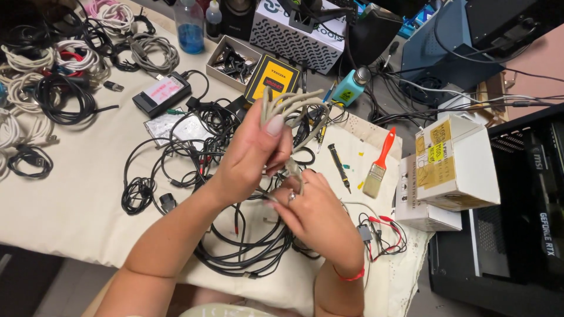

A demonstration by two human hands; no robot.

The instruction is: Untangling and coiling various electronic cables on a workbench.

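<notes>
A looped beige cable [294, 111] is held by the closed fingers of the left hand [249, 155] and right hand [308, 211] above black cables [235, 246] on the bench [64, 199].

Electronics repair / hobby workbench.
Surface [70, 194] under a cream cloth is buried in loose black cables [194, 152] and coiled white and grey ones [41, 64]. Bench gear all over: orange-handled brush [377, 164], precision screwdriver [339, 167], red clip leads [385, 232], teal pump solvent dispenser [351, 87], squeeze bottles [189, 26], small parts tray [234, 61], a yellow-and-black tester [272, 79] (meter-style case). Open black PC case [517, 211] on the right, cardboard boxes [452, 161] beside it.
</notes>
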